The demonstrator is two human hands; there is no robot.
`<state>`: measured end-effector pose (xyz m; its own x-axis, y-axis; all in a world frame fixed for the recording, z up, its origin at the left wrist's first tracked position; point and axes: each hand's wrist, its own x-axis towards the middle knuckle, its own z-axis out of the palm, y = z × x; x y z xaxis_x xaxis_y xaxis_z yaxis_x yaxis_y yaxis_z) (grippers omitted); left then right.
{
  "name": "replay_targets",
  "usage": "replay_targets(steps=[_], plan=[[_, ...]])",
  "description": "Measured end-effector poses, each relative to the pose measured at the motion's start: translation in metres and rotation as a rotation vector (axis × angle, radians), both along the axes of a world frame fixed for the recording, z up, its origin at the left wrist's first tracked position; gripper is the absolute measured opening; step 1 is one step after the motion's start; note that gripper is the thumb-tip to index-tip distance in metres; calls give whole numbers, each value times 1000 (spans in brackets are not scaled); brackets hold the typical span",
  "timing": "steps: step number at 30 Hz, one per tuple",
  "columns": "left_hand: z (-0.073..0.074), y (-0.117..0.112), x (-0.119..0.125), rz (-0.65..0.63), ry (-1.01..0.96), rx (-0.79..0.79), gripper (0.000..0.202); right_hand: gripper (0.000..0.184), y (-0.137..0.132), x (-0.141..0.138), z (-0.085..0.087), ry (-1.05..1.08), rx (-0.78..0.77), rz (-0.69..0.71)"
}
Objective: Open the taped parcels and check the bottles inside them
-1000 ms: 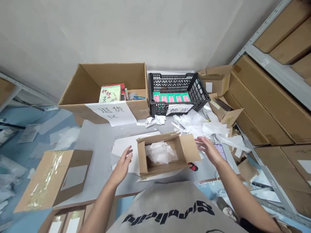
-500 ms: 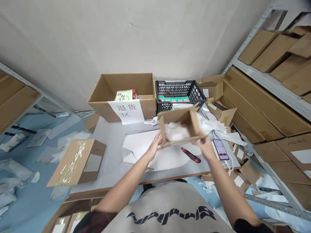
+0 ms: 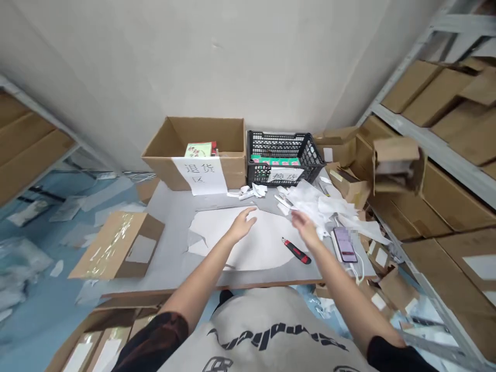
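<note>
My left hand (image 3: 242,226) is open above a torn sheet of white paper (image 3: 232,243) on the grey table, and my right hand (image 3: 304,230), blurred, is open near a heap of white wrapping paper (image 3: 313,202). Neither hand holds anything. A small open cardboard box (image 3: 397,165) is at the far right, clear of both hands, in front of the shelved cartons. Just below my right hand lies a red and black utility knife (image 3: 296,251). Farther right, a smartphone (image 3: 344,244) lies on the table with a white cable, its screen lit.
At the table's back stand an open cardboard box holding books (image 3: 201,129), with a paper sign, and a black plastic crate (image 3: 284,150). A taped carton (image 3: 120,247) sits at the left. Metal shelves of cartons (image 3: 437,98) line the right, and paper litters the blue floor (image 3: 34,201).
The small box has left both hands and moved far right. My hands have opened and dropped towards the table, and the knife and phone are no longer partly hidden.
</note>
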<state>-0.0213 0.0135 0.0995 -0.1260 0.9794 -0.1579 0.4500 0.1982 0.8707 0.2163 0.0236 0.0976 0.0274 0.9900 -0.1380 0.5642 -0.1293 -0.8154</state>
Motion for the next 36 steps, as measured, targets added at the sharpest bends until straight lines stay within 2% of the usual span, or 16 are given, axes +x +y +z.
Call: replay_targets(steps=[2, 4, 7, 10, 12, 14, 16, 18, 20, 22, 25, 27, 32, 36], plan=[[-14, -30, -39, 163, 26, -35, 28, 55, -15, -46, -22, 83, -34, 143], [-17, -57, -85, 331, 52, -46, 29, 58, -22, -87, -35, 243, -69, 315], [-16, -103, -165, 548, 129, 7, 37, 61, -23, -151, -38, 571, -152, 563], [-19, -151, -251, 621, 363, 182, 46, 60, -35, -223, -35, 681, -263, 743], [-23, -180, -303, 700, 469, 98, 49, 61, -56, -269, -37, 642, -353, 833], [-31, -202, -349, 791, 461, -111, 55, 63, -83, -310, -46, 593, -471, 869], [-42, -218, -384, 859, 414, -210, 61, 62, -109, -345, -59, 596, -597, 880], [-57, -229, -407, 906, 337, -276, 66, 60, -129, -375, -73, 587, -711, 864], [-73, -235, -417, 925, 249, -316, 67, 58, -140, -401, -86, 554, -773, 825], [-88, -235, -416, 914, 158, -328, 61, 56, -143, -424, -97, 526, -776, 783], [-105, -230, -400, 841, -7, -332, 48, 54, -136, -447, -109, 518, -724, 722], [-114, -228, -384, 795, -118, -333, 45, 56, -129, -451, -116, 518, -669, 669], [-132, -227, -334, 740, -270, -266, 49, 58, -112, -428, -124, 528, -564, 574], [-141, -214, -277, 643, -320, -191, 51, 65, -97, -375, -117, 551, -502, 505]])
